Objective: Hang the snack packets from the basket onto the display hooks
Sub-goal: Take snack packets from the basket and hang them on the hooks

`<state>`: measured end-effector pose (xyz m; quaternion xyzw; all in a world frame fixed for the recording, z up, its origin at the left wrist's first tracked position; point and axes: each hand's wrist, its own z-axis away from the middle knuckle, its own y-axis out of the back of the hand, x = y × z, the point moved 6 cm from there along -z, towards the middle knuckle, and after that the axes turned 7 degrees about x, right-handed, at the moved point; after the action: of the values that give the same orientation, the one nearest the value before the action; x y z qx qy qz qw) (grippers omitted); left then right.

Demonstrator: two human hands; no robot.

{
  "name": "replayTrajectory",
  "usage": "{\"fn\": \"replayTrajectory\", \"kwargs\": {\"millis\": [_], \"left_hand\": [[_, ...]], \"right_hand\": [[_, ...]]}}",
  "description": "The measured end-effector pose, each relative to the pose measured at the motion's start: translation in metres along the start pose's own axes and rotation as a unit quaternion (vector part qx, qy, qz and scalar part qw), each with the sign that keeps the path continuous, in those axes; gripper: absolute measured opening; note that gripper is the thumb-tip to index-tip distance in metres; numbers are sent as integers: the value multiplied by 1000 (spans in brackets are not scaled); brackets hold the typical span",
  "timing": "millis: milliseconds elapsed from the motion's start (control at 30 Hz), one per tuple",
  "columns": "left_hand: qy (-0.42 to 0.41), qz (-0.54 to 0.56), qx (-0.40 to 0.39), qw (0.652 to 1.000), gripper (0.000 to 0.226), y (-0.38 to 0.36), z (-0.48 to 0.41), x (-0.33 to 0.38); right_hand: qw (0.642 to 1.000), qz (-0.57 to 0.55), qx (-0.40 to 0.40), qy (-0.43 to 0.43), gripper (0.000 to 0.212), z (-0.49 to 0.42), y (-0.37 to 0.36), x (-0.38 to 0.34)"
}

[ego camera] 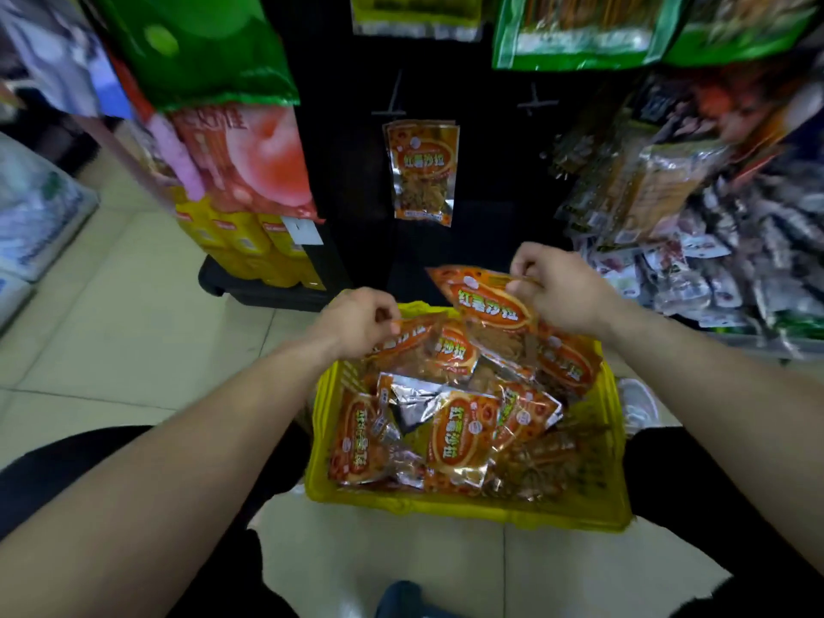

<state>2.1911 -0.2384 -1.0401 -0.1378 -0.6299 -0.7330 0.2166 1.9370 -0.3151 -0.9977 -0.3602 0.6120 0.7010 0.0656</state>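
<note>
Shop aisle, pale tiled floor (133, 332). Black display panel (348, 127) fills the upper centre of the frame, with two thin metal display hooks (535, 100) showing against it.

One hung orange snack packet (421, 171) sits on the panel at centre, under the hook nearer frame left.

Yellow slatted plastic basket (617, 483) stands on the floor at lower centre, between the person's dark-clad knees. It holds a heap of loose orange packets (463, 434). At least seven orange fronts show and one lies silver back up. They overlap, so the exact count cannot be told.

Right hand (562, 292), centre right, pinches the top edge of a lifted orange foil packet (490, 305), held tilted above the basket's far rim.

Left hand (356, 323), just left of centre, has curled fingers pinching the corner of a second orange packet (414, 332), which lies on the heap.

Packet fronts read 红薯沙拉 in an orange oval.

Crowding the panel:
- upper left: large green bags (200, 46), a pink peach-print bag (249, 158) and yellow canisters (241, 243) below it
- top right: green packets (579, 29)
- right: hanging clear and silver packets (660, 185), with small white packets (713, 283) heaped below
- far left: a white sack (35, 216)
</note>
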Motion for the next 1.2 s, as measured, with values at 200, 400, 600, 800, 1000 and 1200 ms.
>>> {"fn": "replayTrajectory", "kwargs": {"millis": [200,400,600,800,1000,1200], "left_hand": [[-21,92,77,993,14,75,12,34],[10,189,140,972,9,89,19,29],[-6,182,158,970,13,103,8,41],[12,123,186,975,13,107,-6,31],[-27,204,131,970,20,86,-19,54],[-80,248,51,964,23,64,-26,89]], "right_hand": [[997,-12,66,26,14,14,69,-18],[998,-35,51,21,14,22,67,-16],[996,-48,57,52,12,6,66,-23],[997,-53,40,44,13,-4,67,-12],[997,-44,1,57,13,-9,49,-16],[995,-82,37,44,13,-18,45,-26]]}}
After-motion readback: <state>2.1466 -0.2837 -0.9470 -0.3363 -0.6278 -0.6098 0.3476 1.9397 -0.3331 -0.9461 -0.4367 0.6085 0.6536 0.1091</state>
